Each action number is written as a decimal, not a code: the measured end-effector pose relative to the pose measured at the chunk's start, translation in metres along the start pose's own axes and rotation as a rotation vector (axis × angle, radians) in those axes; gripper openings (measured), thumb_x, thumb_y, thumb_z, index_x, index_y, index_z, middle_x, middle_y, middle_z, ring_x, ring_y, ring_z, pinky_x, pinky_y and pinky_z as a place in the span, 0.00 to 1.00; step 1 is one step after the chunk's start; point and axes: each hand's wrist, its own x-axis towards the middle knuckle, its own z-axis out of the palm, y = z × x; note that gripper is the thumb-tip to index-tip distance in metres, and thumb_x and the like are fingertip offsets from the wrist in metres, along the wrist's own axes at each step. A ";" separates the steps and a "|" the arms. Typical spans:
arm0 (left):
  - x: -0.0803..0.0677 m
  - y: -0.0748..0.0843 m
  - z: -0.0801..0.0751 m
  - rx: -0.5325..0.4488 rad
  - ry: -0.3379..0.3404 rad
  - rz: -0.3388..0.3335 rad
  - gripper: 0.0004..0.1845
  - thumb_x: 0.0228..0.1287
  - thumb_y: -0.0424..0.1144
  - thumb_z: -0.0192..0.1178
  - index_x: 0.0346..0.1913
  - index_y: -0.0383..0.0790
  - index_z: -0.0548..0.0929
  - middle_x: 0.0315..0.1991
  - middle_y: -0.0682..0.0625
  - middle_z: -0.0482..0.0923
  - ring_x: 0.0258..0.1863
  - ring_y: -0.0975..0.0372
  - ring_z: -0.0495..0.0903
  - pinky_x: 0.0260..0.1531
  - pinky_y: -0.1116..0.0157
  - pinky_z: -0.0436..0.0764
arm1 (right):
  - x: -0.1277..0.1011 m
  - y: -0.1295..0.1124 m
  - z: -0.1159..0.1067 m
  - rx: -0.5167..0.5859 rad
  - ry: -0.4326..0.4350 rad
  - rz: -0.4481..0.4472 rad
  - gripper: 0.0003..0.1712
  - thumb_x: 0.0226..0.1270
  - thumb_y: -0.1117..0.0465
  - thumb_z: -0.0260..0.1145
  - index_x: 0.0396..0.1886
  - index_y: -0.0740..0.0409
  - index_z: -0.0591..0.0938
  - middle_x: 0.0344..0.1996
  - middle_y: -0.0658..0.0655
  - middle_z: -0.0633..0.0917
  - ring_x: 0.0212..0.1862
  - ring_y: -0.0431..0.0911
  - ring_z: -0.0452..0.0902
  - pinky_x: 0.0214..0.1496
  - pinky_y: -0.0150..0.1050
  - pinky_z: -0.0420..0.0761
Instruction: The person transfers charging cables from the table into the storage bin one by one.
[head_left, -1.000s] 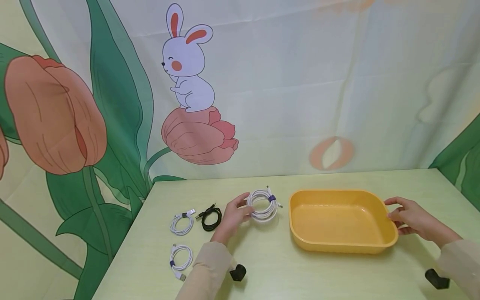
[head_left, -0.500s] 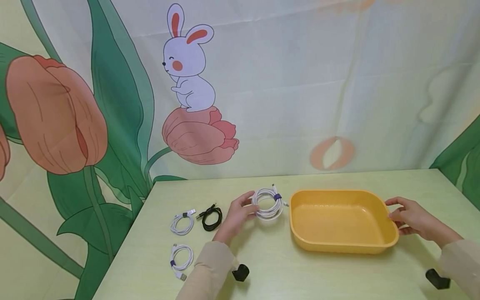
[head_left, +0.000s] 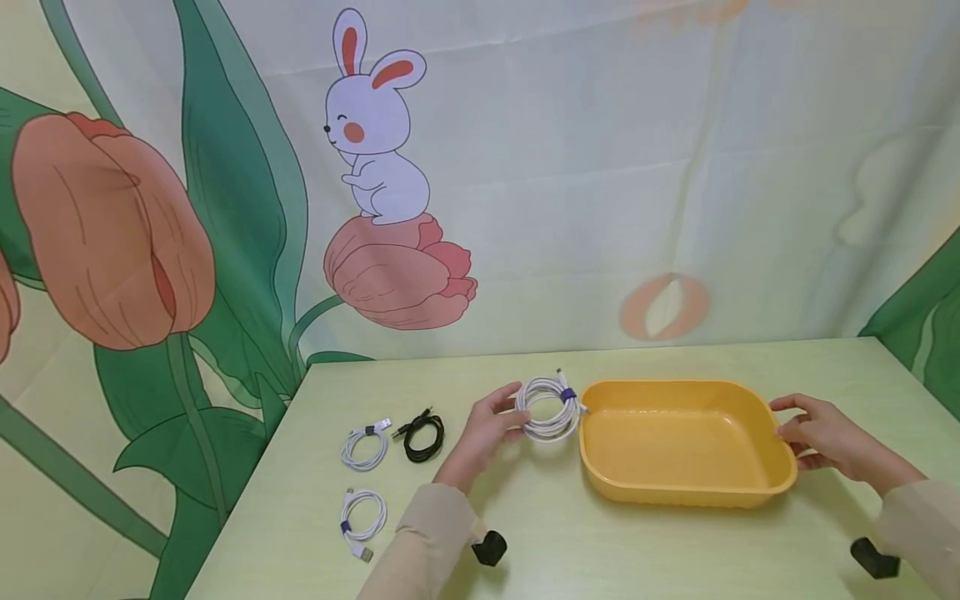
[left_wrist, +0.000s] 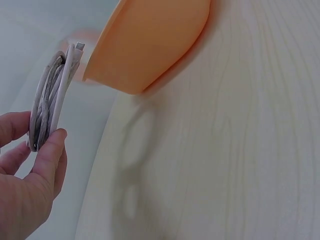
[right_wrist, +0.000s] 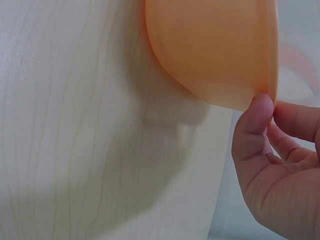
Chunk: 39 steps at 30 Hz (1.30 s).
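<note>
Left hand [head_left: 483, 433] pinches white cable coil [head_left: 550, 407] beside tray rim | right hand [head_left: 821, 435] grips yellow tray [head_left: 686, 492] edge

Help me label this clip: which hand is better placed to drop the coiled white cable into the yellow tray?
Left. The left hand already pinches the coiled white cable, lifted right at the yellow tray near edge. The right hand is occupied holding the tray's far rim, probably steadying it.
</note>
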 end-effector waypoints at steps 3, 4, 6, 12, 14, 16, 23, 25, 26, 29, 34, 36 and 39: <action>0.000 0.000 0.003 -0.007 0.000 -0.004 0.29 0.54 0.23 0.53 0.61 0.34 0.64 0.51 0.35 0.68 0.34 0.63 0.75 0.43 0.62 0.78 | 0.000 0.000 0.000 0.004 -0.002 -0.004 0.30 0.64 0.66 0.49 0.61 0.72 0.49 0.34 0.58 0.78 0.30 0.47 0.73 0.31 0.37 0.79; 0.000 0.000 0.004 -0.008 -0.001 -0.002 0.29 0.54 0.23 0.53 0.61 0.34 0.64 0.51 0.35 0.68 0.35 0.62 0.75 0.43 0.62 0.78 | -0.001 0.000 0.000 0.005 -0.003 -0.006 0.30 0.64 0.65 0.49 0.61 0.72 0.49 0.34 0.58 0.79 0.30 0.46 0.73 0.31 0.37 0.79; 0.000 0.000 0.006 -0.014 -0.003 0.000 0.29 0.53 0.22 0.53 0.61 0.33 0.64 0.50 0.35 0.68 0.35 0.62 0.75 0.42 0.63 0.79 | -0.001 0.000 0.000 0.006 -0.004 -0.009 0.30 0.64 0.65 0.49 0.61 0.72 0.50 0.34 0.57 0.79 0.29 0.46 0.73 0.31 0.37 0.79; 0.000 0.002 0.012 -0.011 -0.009 0.008 0.29 0.53 0.22 0.53 0.61 0.33 0.65 0.49 0.35 0.69 0.33 0.63 0.75 0.39 0.65 0.80 | -0.001 0.000 0.000 0.003 0.005 -0.011 0.30 0.65 0.65 0.50 0.61 0.72 0.50 0.34 0.58 0.78 0.29 0.47 0.72 0.31 0.37 0.79; 0.001 0.002 0.014 -0.011 -0.013 0.006 0.29 0.53 0.22 0.53 0.61 0.33 0.65 0.50 0.35 0.69 0.33 0.64 0.75 0.39 0.65 0.80 | 0.000 0.001 0.000 0.003 0.007 -0.010 0.30 0.64 0.65 0.50 0.61 0.72 0.50 0.35 0.59 0.78 0.29 0.47 0.72 0.31 0.37 0.79; 0.001 0.002 0.016 -0.008 -0.019 0.006 0.28 0.53 0.23 0.54 0.61 0.33 0.65 0.50 0.35 0.69 0.33 0.63 0.75 0.39 0.65 0.80 | 0.000 0.001 0.000 0.002 0.007 -0.008 0.31 0.64 0.65 0.50 0.61 0.72 0.50 0.35 0.59 0.78 0.29 0.47 0.73 0.31 0.37 0.79; -0.001 0.006 0.026 0.006 -0.026 -0.008 0.28 0.54 0.24 0.54 0.60 0.34 0.66 0.49 0.37 0.70 0.31 0.65 0.75 0.37 0.66 0.80 | 0.000 0.002 0.000 0.011 -0.001 -0.009 0.30 0.65 0.65 0.50 0.61 0.72 0.50 0.35 0.59 0.78 0.29 0.47 0.73 0.32 0.37 0.80; -0.001 0.006 0.028 0.004 -0.026 -0.016 0.28 0.54 0.24 0.54 0.60 0.34 0.66 0.49 0.37 0.70 0.31 0.65 0.75 0.37 0.66 0.80 | 0.001 0.002 0.000 0.010 -0.001 -0.009 0.30 0.65 0.65 0.50 0.61 0.71 0.50 0.35 0.59 0.78 0.29 0.46 0.73 0.32 0.37 0.80; -0.001 0.007 0.029 0.003 -0.028 -0.018 0.28 0.54 0.23 0.54 0.60 0.34 0.66 0.49 0.37 0.70 0.31 0.65 0.75 0.37 0.66 0.80 | 0.001 0.002 0.000 0.010 -0.001 -0.009 0.30 0.65 0.65 0.50 0.61 0.71 0.50 0.35 0.59 0.78 0.29 0.47 0.73 0.32 0.37 0.80; -0.001 0.007 0.032 -0.001 -0.033 -0.024 0.28 0.53 0.23 0.55 0.60 0.35 0.67 0.49 0.38 0.70 0.32 0.65 0.75 0.37 0.66 0.80 | 0.001 0.002 0.000 0.009 0.000 -0.006 0.30 0.65 0.65 0.50 0.61 0.71 0.50 0.36 0.59 0.78 0.29 0.46 0.73 0.32 0.37 0.80; -0.001 0.008 0.036 0.000 -0.041 -0.025 0.28 0.53 0.24 0.55 0.60 0.36 0.66 0.48 0.38 0.70 0.32 0.64 0.75 0.37 0.65 0.80 | 0.000 0.000 0.000 0.005 0.001 -0.001 0.30 0.64 0.65 0.50 0.61 0.71 0.50 0.35 0.59 0.78 0.29 0.46 0.73 0.31 0.37 0.79; -0.001 0.008 0.038 0.000 -0.041 -0.029 0.28 0.53 0.24 0.55 0.60 0.36 0.67 0.48 0.38 0.70 0.32 0.64 0.75 0.37 0.65 0.80 | -0.001 0.000 0.000 0.006 0.000 -0.001 0.30 0.64 0.65 0.50 0.61 0.71 0.50 0.35 0.59 0.78 0.29 0.46 0.73 0.31 0.37 0.79; -0.002 0.009 0.040 0.001 -0.042 -0.035 0.28 0.53 0.24 0.55 0.60 0.36 0.67 0.49 0.38 0.70 0.32 0.64 0.75 0.37 0.66 0.80 | -0.001 0.000 0.000 0.009 -0.001 -0.001 0.30 0.64 0.65 0.50 0.61 0.71 0.50 0.35 0.59 0.78 0.29 0.46 0.73 0.31 0.37 0.79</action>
